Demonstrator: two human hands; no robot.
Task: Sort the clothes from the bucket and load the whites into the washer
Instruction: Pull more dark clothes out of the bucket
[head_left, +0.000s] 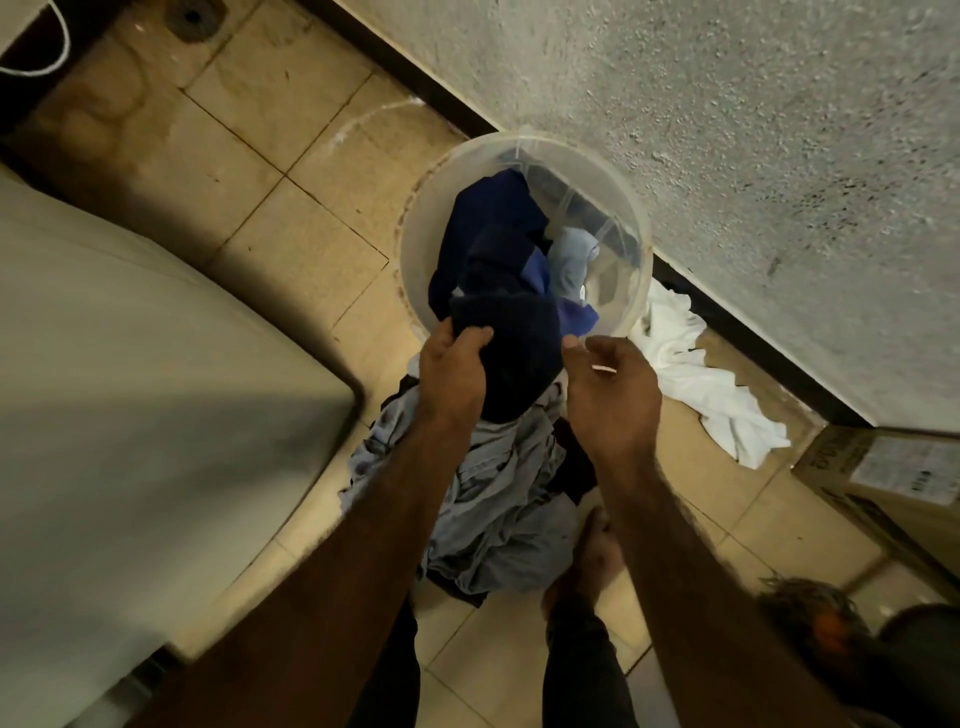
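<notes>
Two hands, bucket, tiled floor

Tan tiled floor, dark grout lines, w/ a whitish streak near the wall base. Rough grey plastered wall runs diag. across upper right, dark skirting strip along its foot. Round floor drain top left. Cardboard box w/ white label at right edge, on floor beside wall.

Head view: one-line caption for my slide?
Both hands lift a navy garment from the bucket; whites lie beside it.
</notes>
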